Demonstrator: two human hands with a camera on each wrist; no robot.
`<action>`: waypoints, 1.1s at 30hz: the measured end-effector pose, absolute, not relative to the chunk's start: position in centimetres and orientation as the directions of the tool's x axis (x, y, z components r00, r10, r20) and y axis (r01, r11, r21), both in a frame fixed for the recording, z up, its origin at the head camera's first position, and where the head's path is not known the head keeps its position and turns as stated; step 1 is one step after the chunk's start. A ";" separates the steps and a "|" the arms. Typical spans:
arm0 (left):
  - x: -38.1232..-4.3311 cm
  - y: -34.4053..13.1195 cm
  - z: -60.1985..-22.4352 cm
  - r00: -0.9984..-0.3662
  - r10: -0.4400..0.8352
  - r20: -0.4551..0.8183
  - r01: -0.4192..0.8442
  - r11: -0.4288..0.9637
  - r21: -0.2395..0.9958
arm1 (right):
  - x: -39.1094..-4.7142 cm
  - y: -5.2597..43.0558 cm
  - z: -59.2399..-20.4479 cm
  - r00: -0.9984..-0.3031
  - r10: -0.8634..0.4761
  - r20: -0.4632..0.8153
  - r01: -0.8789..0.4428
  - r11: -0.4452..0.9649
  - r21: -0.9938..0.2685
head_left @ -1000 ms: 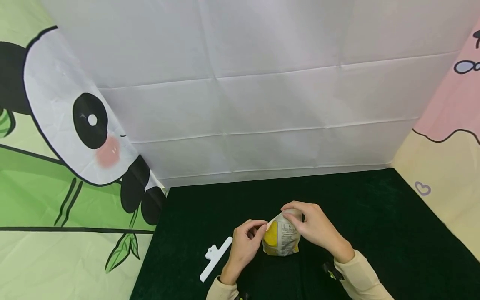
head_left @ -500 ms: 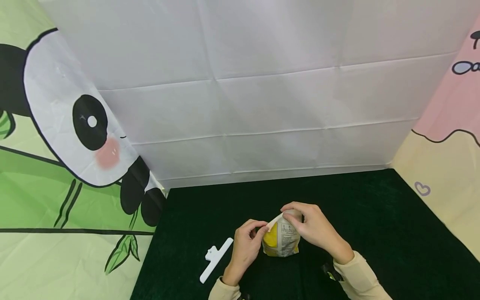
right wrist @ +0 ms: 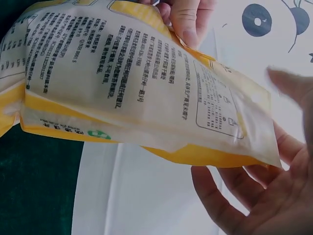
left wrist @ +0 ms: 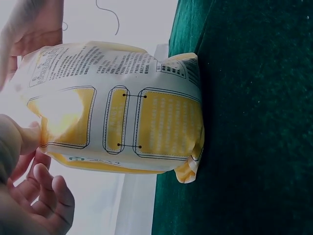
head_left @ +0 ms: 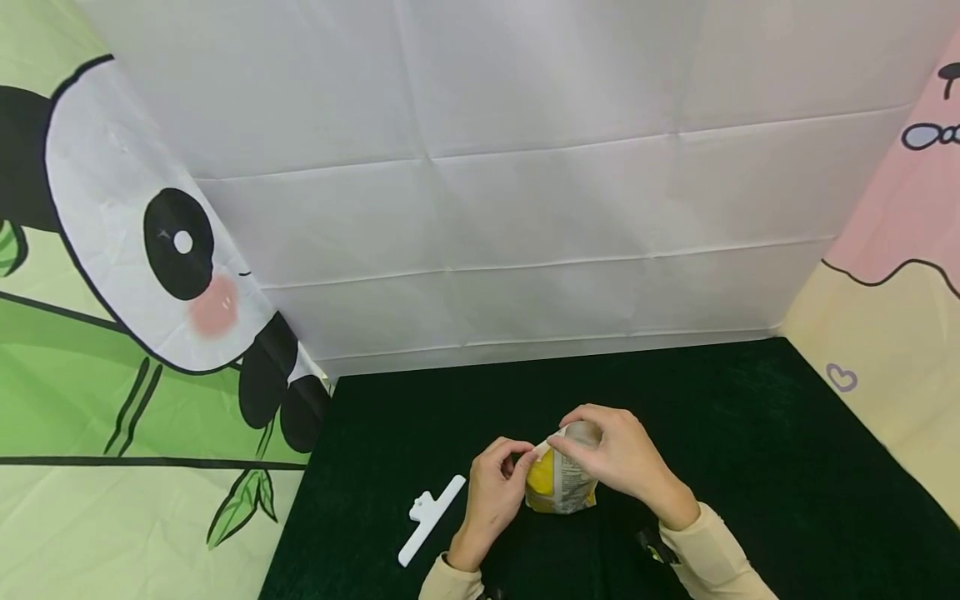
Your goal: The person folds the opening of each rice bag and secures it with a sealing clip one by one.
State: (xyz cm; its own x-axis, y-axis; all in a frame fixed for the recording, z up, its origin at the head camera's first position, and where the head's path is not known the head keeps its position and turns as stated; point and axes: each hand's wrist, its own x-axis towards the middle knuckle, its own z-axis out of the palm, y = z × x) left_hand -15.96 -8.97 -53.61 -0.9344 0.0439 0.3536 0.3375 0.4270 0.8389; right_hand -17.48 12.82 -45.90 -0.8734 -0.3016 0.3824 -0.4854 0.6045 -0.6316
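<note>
Yellow-and-white snack bag stands upright on the dark green cloth, near centre. Left hand pinches the bag's top left corner; right hand curls its fingers over the top, pinching it. White sealing clip lies just left, untouched. Judged step: flattening or folding the bag mouth. Next move likely needs the fold held flat while one hand fetches the clip.

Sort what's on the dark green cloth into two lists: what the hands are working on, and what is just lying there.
In hand:
- yellow and white snack bag, standing on the cloth
- left hand, pinching the bag's top corner
- right hand, gripping the bag's top

Lying about:
- white bag clip, flat on the dark green cloth left of the left hand, untouched
</note>
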 end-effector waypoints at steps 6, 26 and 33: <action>-16.0 -9.0 -53.7 -0.932 0.048 0.358 0.341 0.443 0.829 | -17.7 12.6 -46.0 -0.887 -0.316 0.337 -0.462 0.569 -0.680; -16.2 -8.5 -52.5 -0.938 0.037 0.344 0.321 0.467 0.824 | -18.0 12.9 -46.2 -0.862 -0.322 0.393 -0.507 0.503 -0.700; -16.4 -7.8 -52.4 -0.918 0.055 0.392 0.377 0.427 0.822 | -18.1 12.9 -46.4 -0.864 -0.316 0.391 -0.502 0.520 -0.691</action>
State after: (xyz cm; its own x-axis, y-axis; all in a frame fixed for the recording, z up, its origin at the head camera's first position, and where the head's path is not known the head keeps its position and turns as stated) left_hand -16.45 -7.75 -52.36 -0.9183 0.0550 0.3919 0.3765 0.4266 0.8223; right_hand -18.12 12.92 -46.36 -0.8645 -0.3156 0.3912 -0.5024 0.5201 -0.6907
